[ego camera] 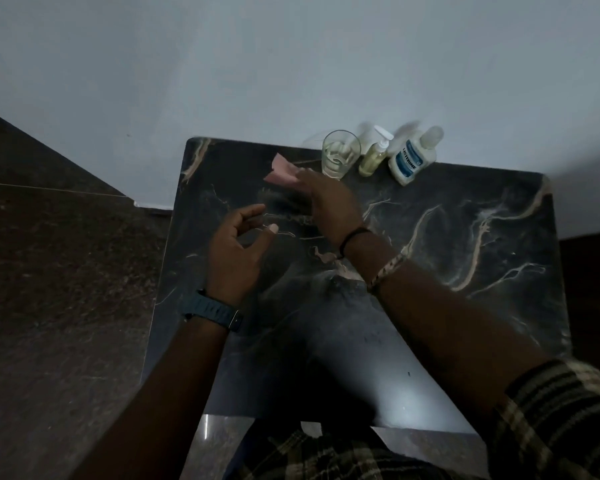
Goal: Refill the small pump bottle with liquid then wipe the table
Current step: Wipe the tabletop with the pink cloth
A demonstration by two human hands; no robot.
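A small pump bottle (pixel 374 156) with yellowish liquid and a white pump stands at the far edge of the dark marble table (pixel 447 306). Left of it stands a clear drinking glass (pixel 340 154); right of it, a larger white bottle with a blue label (pixel 413 157). My right hand (pixel 329 202) hovers over the far middle of the table, its fingertips pinching a pink cloth (pixel 281 173) just left of the glass. My left hand (pixel 239 247) floats lower and to the left, fingers loosely curled and apart, holding nothing.
A pale wall (pixel 291 64) rises directly behind the table and the bottles. Dark stone floor (pixel 56 265) lies to the left and right. My checked sleeve (pixel 561 417) and shirt fill the bottom of the view.
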